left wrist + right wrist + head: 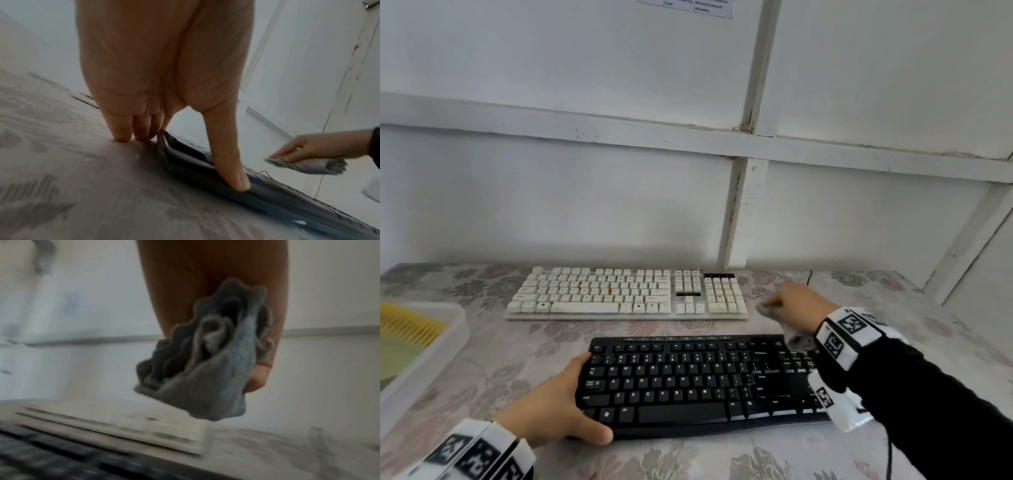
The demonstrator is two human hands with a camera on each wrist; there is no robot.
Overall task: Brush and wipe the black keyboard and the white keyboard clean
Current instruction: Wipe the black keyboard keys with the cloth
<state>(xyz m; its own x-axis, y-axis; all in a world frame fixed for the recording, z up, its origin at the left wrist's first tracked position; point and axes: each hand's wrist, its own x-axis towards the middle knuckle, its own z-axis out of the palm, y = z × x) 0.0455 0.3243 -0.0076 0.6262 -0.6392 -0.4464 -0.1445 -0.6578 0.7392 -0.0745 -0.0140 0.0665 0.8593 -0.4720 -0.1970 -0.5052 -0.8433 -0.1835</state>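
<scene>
The black keyboard lies near the table's front edge. My left hand grips its left end, thumb on the front edge and fingers down at the back corner. Behind it, by the wall, lies the white keyboard, with small orange specks among its keys. My right hand hovers just right of the white keyboard and pinches a bunched grey cloth. The cloth hangs below the fingers, clear of the table and of both keyboards.
A translucent plastic tray sits at the left table edge with something yellow and green inside. A thin black cable runs off the back right. The table has a flowered cover; a white panelled wall stands close behind.
</scene>
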